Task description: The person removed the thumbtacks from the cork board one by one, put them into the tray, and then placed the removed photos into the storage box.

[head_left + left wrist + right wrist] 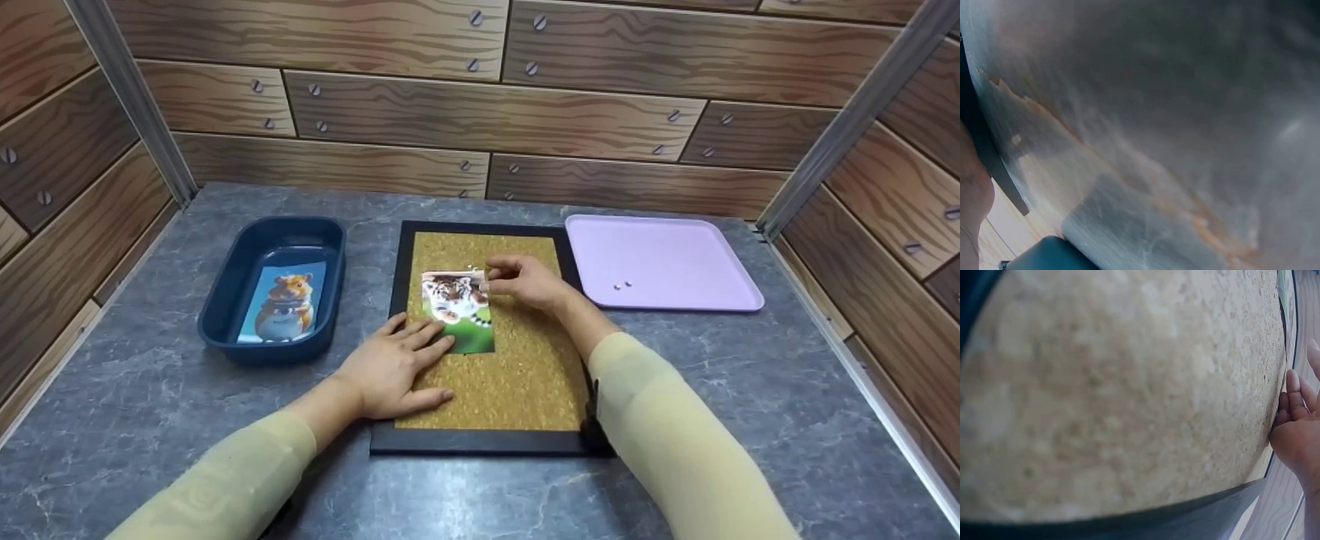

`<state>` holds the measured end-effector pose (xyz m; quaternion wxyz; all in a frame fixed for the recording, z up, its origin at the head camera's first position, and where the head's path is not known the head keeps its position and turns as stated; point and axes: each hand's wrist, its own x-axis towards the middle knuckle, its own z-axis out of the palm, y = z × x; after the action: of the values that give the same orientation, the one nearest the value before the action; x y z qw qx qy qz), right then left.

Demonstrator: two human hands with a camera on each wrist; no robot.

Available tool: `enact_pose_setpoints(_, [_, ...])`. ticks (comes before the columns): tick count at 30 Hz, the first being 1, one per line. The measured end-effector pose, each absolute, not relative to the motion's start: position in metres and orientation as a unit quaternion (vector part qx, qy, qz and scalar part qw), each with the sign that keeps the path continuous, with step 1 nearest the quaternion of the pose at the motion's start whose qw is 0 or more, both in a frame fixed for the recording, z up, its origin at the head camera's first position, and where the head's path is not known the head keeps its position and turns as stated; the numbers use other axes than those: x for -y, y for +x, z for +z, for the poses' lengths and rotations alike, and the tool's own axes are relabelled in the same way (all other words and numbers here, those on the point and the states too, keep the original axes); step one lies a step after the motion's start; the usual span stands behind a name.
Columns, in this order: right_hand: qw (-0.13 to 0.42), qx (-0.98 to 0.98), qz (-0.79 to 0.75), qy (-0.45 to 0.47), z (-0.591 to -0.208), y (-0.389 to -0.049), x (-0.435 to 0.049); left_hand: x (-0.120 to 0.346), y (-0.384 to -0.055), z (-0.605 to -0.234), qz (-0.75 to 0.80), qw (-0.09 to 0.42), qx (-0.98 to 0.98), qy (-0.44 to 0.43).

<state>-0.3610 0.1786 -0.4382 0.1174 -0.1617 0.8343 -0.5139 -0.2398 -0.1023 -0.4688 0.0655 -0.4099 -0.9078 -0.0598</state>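
A tiger photo (459, 300) lies on the black-framed cork board (517, 382), with small shiny bits, perhaps pins, at its top edge. My left hand (394, 371) is spread with the palm down on the board's left side, its fingertips resting on the photo's lower left. At the upper right corner of the photo is my right hand (529, 283), thumb and index finger apart. Whether anything small sits at its fingertips is too fine to tell. In the right wrist view the fingers (1294, 396) are beside the cork surface.
To the left stands a dark blue bin (217, 330) with a hamster picture (285, 304) in it. A lilac tray (667, 255) on the right holds two small shiny pieces (622, 285), touching or close to the board's upper right edge. Wood-patterned walls enclose the grey marbled table (750, 405).
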Motion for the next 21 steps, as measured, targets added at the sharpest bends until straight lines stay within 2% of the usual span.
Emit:
enact_pose_setpoints(6, [0.134, -0.849, -0.484, -0.168, -0.4365, -0.3595, -0.1788, 0.1028, -0.2399, -0.4683, -0.061, 0.064, 0.907, -0.413])
enact_pose_setpoints(21, [0.129, -0.867, -0.445, -0.186, -0.4382, -0.3612, -0.176, 0.1028, -0.2397, -0.4681, -0.06, 0.063, 0.907, -0.412])
